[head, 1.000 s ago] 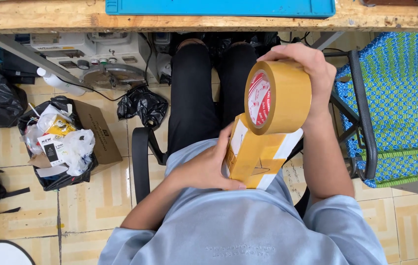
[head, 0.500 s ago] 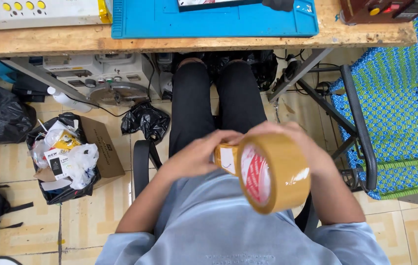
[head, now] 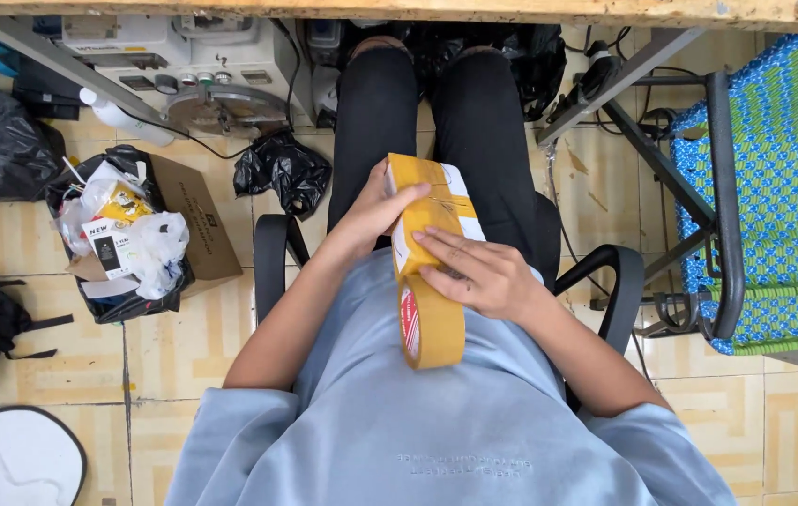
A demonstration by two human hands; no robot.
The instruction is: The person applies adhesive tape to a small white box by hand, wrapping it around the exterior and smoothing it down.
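Brown tape wraps a small box [head: 429, 211] held over the person's lap, above the chair [head: 272, 258]. Left hand [head: 375, 211] grips the box's far end, fingers curled around it to steady it, while right hand [head: 478, 272] lies flat, fingers spread, pressing the strip down so it sticks. Half a second ago the tape roll [head: 432, 323] was raised in the right hand; now it hangs at the box's near end against the shirt.

Chair armrests [head: 270, 253] flank lap; desk edge [head: 417, 11] ahead; between open.
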